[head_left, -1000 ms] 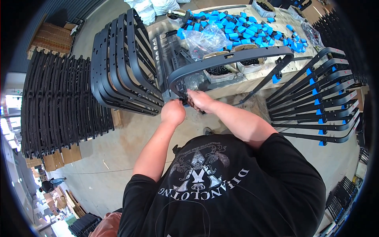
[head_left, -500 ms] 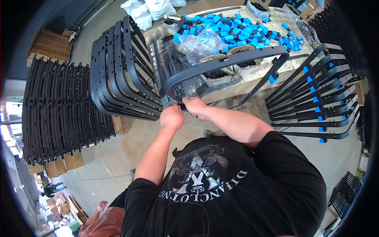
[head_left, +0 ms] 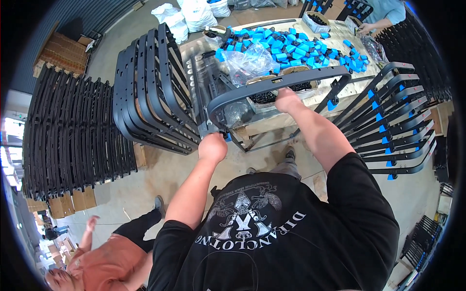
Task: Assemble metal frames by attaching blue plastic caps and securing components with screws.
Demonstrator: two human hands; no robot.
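Left hand [head_left: 212, 147] clenched at the black frame [head_left: 272, 85] corner, right hand [head_left: 287, 100] gripping its top rail, so I'd keep it level over the workbench [head_left: 272, 121].

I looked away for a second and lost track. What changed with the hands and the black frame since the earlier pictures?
The right hand left the frame's near corner and moved up along the curved black frame, now gripping its middle. The left hand stayed at the lower corner. The stacks of frames and the blue caps on the table stayed put.

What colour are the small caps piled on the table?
Bright blue caps, seen in the head view; a few black pieces lie mixed among them.
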